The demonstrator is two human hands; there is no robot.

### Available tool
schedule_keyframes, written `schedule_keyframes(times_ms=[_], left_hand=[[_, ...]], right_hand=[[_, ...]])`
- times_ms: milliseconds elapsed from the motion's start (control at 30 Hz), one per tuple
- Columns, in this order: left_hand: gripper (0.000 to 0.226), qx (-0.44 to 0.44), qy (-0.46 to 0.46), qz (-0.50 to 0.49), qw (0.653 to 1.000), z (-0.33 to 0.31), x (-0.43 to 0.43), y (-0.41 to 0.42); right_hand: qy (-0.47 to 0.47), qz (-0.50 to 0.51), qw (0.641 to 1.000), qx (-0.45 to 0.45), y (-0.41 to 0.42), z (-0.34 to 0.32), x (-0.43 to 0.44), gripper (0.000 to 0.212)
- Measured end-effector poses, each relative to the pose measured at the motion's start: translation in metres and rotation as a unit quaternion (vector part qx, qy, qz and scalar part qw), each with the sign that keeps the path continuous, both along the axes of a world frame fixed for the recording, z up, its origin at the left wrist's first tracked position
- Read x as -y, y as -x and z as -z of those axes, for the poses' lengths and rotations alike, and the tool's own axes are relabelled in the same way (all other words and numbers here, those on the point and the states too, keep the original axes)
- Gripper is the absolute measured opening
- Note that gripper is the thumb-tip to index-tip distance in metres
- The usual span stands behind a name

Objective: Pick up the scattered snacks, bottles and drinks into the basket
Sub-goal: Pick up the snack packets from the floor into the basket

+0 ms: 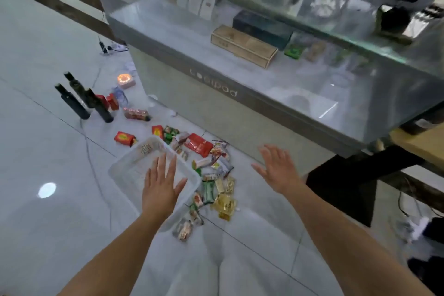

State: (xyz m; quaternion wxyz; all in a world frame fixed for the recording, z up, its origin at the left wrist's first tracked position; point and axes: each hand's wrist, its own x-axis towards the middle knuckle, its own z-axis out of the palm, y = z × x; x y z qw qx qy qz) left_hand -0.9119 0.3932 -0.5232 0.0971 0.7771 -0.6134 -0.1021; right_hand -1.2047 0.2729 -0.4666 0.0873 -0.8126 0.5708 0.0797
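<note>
The only writing that reads is the pale lettering point(213, 85) along the lower band of the glass display counter point(240, 115), roughly "Coolpad" (its middle letters are faint). Print on the packets is too blurred to read.

The white plastic basket point(120, 170) sits on the tiled floor point(48, 55), at about seven o'clock from that lettering. The left hand point(161, 187) is flat above the basket's near right corner and hides part of it. Its fingers are straight and close together, thumb out, holding nothing; whether it touches the rim I cannot tell. The right hand point(276, 170) is at three o'clock from the basket, fingers spread, palm down, empty, in front of the counter's base.

Between the hands, snack wrappers point(217, 170) lie scattered from one o'clock round to five o'clock of the basket, some just beside its right wall. Among them are a red packet point(198, 144) at one o'clock and a green packet point(207, 191) and gold wrappers point(225, 204) at four. A red box point(123, 138) lies at eleven o'clock, just beside the far corner. Farther out at ten to eleven o'clock stand three dark bottles point(72, 101), with small red cartons point(109, 102) and a shrink-wrapped pack point(137, 113) near them.

Behind the counter glass lie a tan carton point(242, 48) and a dark blue carton point(262, 26).
</note>
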Motion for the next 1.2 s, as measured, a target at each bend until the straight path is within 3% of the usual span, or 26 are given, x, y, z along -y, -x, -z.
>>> schedule_keyframes(times_ms=[100,233,300,433,500,567,733,867,967,1100,1200], left_hand=[[0.074,0.006,-0.006,0.02,1.0,0.135,-0.005,0.003],[0.068,0.035,0.004,0.079,0.996,0.32,-0.023,0.0],[0.066,0.067,0.007,0.135,0.989,0.404,-0.037,-0.002],[0.05,0.135,-0.003,0.293,0.946,0.512,-0.062,-0.011],[0.053,0.14,-0.022,0.319,0.937,0.527,-0.077,-0.021],[0.063,0.123,-0.036,0.287,0.949,0.531,-0.096,-0.03],[0.076,0.036,-0.156,0.14,0.977,0.558,-0.108,-0.028],[0.089,-0.046,-0.148,0.004,0.988,0.567,-0.079,-0.007],[0.104,-0.136,-0.153,-0.124,0.971,0.562,-0.06,0.008],[0.087,-0.187,-0.211,-0.144,0.949,0.568,-0.055,0.017],[0.079,-0.218,-0.198,-0.163,0.942,0.57,-0.053,0.018]], right_hand=[[-0.031,-0.012,0.999,0.004,-0.006,0.135,0.005,0.087],[-0.041,-0.054,0.997,-0.026,-0.008,0.338,0.01,0.113],[-0.039,-0.081,0.995,-0.032,-0.01,0.426,0.012,0.114],[-0.055,-0.082,0.995,0.017,-0.014,0.539,0.014,0.092],[-0.078,-0.035,0.995,0.044,-0.012,0.566,0.006,0.074],[-0.1,0.002,0.994,0.049,-0.01,0.582,-0.004,0.075],[-0.108,0.047,0.992,0.05,-0.016,0.604,-0.005,0.089],[-0.116,0.123,0.983,0.069,-0.024,0.613,0.0,0.096],[-0.152,0.192,0.961,0.128,-0.025,0.609,-0.002,0.097],[-0.192,0.206,0.946,0.16,-0.022,0.608,-0.011,0.078],[-0.189,0.207,0.94,0.193,-0.02,0.608,-0.015,0.073]])
